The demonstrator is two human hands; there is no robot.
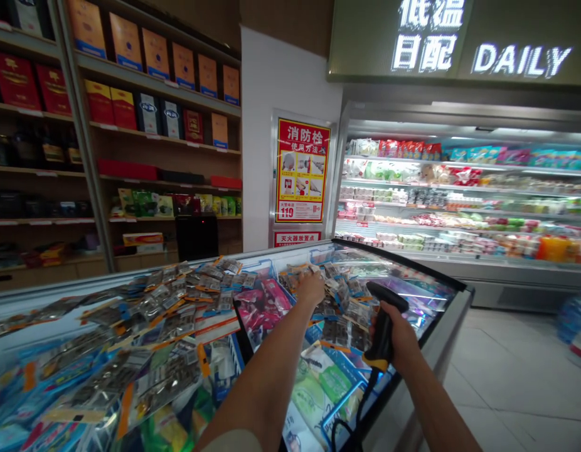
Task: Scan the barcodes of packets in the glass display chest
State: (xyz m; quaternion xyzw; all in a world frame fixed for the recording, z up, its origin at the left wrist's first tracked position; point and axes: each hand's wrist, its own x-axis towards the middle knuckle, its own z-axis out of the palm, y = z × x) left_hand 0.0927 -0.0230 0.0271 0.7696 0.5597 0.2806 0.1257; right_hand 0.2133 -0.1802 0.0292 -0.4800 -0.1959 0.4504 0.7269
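The right hand (403, 342) was wrapped around the handle of a black scanner (383, 333), held up over the freezer (442, 342), its cord (366, 402) hanging by green-and-white bags (321, 384). The left hand (311, 287) was at the small clear packets (349, 333); from where I stood, I couldn't tell whether it gripped one. Pink bags (266, 304) lay beside them, a red poster (300, 169) beyond.

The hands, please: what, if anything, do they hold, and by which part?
The right hand holds the scanner by its handle; the left hand: cannot tell.

Left hand (311, 287) stretched forward, right hand (399, 334) curled.
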